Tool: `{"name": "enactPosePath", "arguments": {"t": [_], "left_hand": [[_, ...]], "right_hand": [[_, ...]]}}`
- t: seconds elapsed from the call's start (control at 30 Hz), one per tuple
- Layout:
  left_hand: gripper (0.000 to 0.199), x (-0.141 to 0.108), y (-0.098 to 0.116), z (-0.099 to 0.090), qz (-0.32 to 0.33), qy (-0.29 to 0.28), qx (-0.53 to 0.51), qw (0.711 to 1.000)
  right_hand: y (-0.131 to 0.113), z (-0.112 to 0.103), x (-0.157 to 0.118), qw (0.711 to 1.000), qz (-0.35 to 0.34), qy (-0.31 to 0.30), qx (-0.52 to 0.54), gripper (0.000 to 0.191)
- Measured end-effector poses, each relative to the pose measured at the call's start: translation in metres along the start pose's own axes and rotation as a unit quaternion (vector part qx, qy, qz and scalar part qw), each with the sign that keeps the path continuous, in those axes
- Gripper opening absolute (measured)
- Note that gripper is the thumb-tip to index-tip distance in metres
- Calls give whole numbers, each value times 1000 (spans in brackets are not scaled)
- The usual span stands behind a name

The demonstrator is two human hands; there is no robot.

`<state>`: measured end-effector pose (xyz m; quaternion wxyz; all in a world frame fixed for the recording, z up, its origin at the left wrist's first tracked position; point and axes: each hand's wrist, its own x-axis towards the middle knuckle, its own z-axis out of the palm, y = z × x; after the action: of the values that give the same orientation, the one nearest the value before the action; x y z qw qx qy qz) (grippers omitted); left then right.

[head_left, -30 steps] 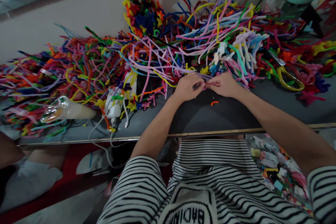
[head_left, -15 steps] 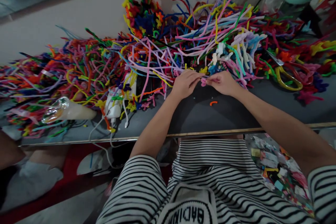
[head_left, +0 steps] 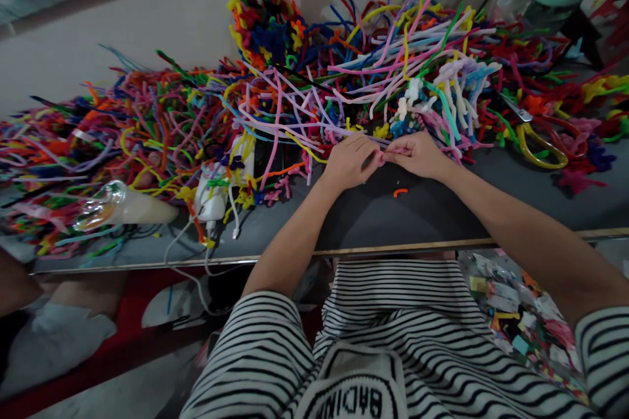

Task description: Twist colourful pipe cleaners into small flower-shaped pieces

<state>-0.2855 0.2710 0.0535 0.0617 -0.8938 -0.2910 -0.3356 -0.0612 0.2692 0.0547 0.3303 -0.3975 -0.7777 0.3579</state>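
Note:
Between my two hands is a small pink pipe cleaner [head_left: 381, 157], bent into a little looped shape. My left hand [head_left: 351, 160] pinches its left side, and the fingertips cover much of it. From the other side, the thumb and fingers of my right hand [head_left: 415, 154] grip the same piece, close to my left fingertips. Both hands are low over the grey table [head_left: 373, 222]. A short orange pipe cleaner piece [head_left: 400, 192] lies on the table just below them.
A heap of coloured pipe cleaners [head_left: 171, 118] runs along the back. Yellow-handled scissors [head_left: 535, 147] lie at the right. A white charger [head_left: 212, 203] with cables and a plastic-wrapped bundle [head_left: 142, 205] are at the left. Someone's leg [head_left: 73, 294] shows at lower left.
My left fingers have moved slightly right and closed over the pink loops, which stood more exposed before. My right hand has barely moved.

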Motion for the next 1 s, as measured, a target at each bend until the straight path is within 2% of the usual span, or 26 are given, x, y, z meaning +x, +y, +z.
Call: {"name": "enactPosePath", "arguments": {"t": [0.1, 0.17, 0.23, 0.33, 0.43, 0.5, 0.6, 0.77, 0.9, 1.0], "left_hand": [[27, 1, 2, 5, -112, -28, -113, 987], [28, 2, -1, 8, -202, -44, -220, 953], [32, 2, -5, 9, -268, -49, -328, 904], [40, 0, -13, 11, -305, -46, -441, 843], [45, -1, -16, 14, -318, -46, -507, 800], [45, -3, -17, 16, -325, -43, -532, 781], [45, -4, -18, 20, -330, -38, -545, 770], [46, -5, -22, 22, -330, -42, -545, 770], [49, -5, -21, 23, -331, -46, -527, 781], [49, -3, -21, 25, -332, -17, -506, 796]], "right_hand": [[-3, 4, -7, 985, -51, 47, -155, 22], [-5, 6, -9, 980, -59, 64, -180, 23], [-6, 8, -10, 985, -52, 75, -149, 26], [-6, 9, -9, 994, -28, 80, -64, 31], [-2, 10, -6, 997, -6, 72, 9, 37], [0, 10, -5, 997, 10, 60, 44, 42], [2, 9, -2, 995, 30, 55, 80, 47], [2, 8, -1, 993, 32, 47, 102, 47], [5, 9, -1, 994, 30, 47, 92, 47], [8, 9, 1, 994, 39, 64, 74, 48]]}}
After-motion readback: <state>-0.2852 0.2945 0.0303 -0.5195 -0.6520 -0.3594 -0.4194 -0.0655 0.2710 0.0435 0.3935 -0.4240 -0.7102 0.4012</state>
